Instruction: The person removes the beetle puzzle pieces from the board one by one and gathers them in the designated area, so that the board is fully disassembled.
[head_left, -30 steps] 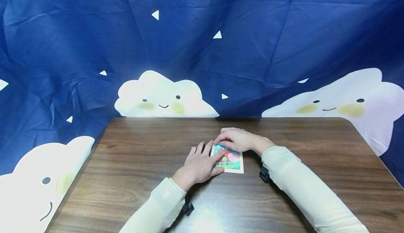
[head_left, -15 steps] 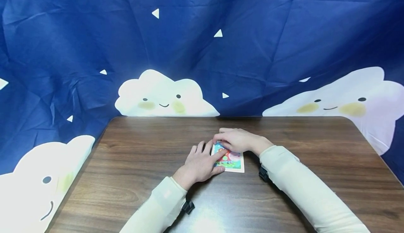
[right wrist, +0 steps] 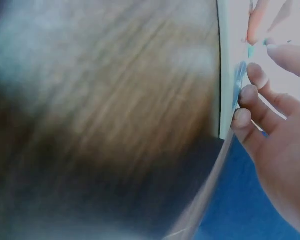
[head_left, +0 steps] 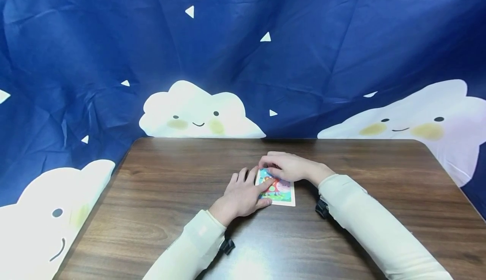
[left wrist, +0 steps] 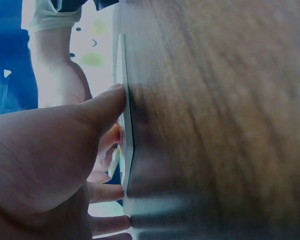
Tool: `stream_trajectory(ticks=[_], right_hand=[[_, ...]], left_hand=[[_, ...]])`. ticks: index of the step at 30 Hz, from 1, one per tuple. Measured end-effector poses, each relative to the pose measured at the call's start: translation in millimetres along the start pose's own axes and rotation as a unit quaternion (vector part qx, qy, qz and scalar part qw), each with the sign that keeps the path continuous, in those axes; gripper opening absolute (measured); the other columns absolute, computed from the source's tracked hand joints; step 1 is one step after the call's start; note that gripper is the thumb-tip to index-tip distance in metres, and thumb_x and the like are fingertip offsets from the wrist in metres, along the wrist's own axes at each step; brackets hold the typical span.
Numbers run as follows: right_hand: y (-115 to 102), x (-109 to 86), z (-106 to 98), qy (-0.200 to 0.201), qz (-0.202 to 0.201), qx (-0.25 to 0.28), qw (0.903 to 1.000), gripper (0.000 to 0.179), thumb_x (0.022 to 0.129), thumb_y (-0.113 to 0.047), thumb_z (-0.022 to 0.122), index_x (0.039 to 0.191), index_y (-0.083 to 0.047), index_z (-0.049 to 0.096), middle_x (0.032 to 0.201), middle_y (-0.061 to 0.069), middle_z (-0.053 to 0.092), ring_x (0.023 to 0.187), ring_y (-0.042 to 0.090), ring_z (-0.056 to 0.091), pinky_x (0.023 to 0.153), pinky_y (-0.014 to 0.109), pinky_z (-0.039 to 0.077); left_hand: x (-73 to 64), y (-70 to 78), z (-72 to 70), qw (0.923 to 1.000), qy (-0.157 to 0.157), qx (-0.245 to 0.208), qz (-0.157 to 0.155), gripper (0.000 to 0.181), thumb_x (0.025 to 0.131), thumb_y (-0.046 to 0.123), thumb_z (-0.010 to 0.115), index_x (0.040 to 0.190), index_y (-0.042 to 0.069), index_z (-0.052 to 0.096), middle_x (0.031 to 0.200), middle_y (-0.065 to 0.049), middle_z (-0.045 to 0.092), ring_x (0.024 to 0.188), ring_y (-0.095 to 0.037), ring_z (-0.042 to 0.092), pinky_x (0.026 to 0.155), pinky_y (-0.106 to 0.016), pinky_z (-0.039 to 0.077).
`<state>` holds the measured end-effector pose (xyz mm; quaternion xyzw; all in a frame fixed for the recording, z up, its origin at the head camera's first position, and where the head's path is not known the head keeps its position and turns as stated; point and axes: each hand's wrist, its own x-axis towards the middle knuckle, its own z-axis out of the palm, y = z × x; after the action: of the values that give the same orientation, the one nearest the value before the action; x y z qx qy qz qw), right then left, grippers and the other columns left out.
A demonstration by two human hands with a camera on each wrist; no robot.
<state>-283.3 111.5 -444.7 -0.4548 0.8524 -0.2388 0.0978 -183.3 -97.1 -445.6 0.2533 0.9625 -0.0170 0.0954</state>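
Note:
A small picture board (head_left: 282, 196) with a white border and a bright cartoon in red, pink, blue and green lies flat on the table. My left hand (head_left: 241, 195) is spread beside it, thumb and forefinger resting on its left part, other fingers on the wood. Over its far edge, my right hand (head_left: 285, 166) bends its fingers and thumb down at the upper left corner. The right wrist view shows a thin bluish piece (right wrist: 239, 80), tilted at these fingertips. In the left wrist view the board's edge (left wrist: 127, 120) runs under my left thumb. The right palm covers the board's upper right part.
The wooden table (head_left: 171, 179) has its far edge a short way beyond the hands. Behind it hangs a blue cloth (head_left: 296, 69) printed with white clouds and triangles. A small black device (head_left: 322, 208) sits under the right wrist, another black device (head_left: 228, 246) under the left.
The head view has shifted slightly. Both hands keep nearly the same place on the board; the right fingers have altered their bend a little at the upper left corner.

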Motion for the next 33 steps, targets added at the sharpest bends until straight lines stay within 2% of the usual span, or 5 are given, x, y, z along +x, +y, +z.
stream_trajectory(ticks=[8,13,19,26,33], right_hand=[[-0.2,0.4,-2.3,0.025,0.011,0.022,0.9994,0.015,0.107,-0.01,0.062,0.117,-0.014,0.073,0.104,-0.004,0.068,0.093,0.01,0.059,0.088,0.033,0.051],[1.0,2.1,-2.6,0.033,0.037,0.054,0.9973,0.01,0.106,-0.013,0.066,0.111,-0.015,0.074,0.095,-0.006,0.069,0.085,0.01,0.058,0.082,0.029,0.049],[3.2,1.8,0.8,0.034,0.067,0.094,0.9927,0.009,0.103,-0.009,0.069,0.11,-0.013,0.074,0.094,-0.006,0.07,0.083,0.011,0.06,0.08,0.027,0.049],[2.4,-1.0,3.9,0.056,0.081,0.085,0.9915,0.01,0.099,-0.007,0.073,0.107,-0.01,0.078,0.097,-0.002,0.073,0.086,0.009,0.06,0.085,0.032,0.052],[-0.7,-3.7,5.3,0.059,0.097,0.1,0.9885,0.006,0.099,-0.009,0.075,0.105,-0.01,0.077,0.095,-0.003,0.073,0.084,0.01,0.059,0.082,0.028,0.049]], left_hand=[[0.4,0.0,-3.1,1.0,-0.007,0.005,-0.003,0.063,0.108,0.064,0.05,0.167,0.048,0.035,0.174,-0.013,0.032,0.153,-0.04,0.036,0.115,-0.05,0.038],[0.6,0.5,-4.1,0.9998,-0.02,0.0,-0.006,0.063,0.109,0.064,0.048,0.167,0.049,0.033,0.176,-0.012,0.029,0.156,-0.04,0.034,0.117,-0.051,0.036],[1.6,0.8,-2.4,0.9996,-0.028,0.004,-0.007,0.063,0.109,0.065,0.048,0.167,0.05,0.032,0.177,-0.012,0.027,0.157,-0.04,0.034,0.119,-0.052,0.035],[1.1,1.5,-1.5,0.9994,-0.034,0.004,-0.009,0.063,0.109,0.064,0.048,0.168,0.05,0.031,0.177,-0.012,0.027,0.158,-0.039,0.033,0.122,-0.053,0.034],[1.1,2.9,-1.7,0.9993,-0.034,0.011,-0.012,0.062,0.109,0.065,0.047,0.167,0.05,0.032,0.177,-0.013,0.028,0.158,-0.039,0.034,0.122,-0.052,0.035]])
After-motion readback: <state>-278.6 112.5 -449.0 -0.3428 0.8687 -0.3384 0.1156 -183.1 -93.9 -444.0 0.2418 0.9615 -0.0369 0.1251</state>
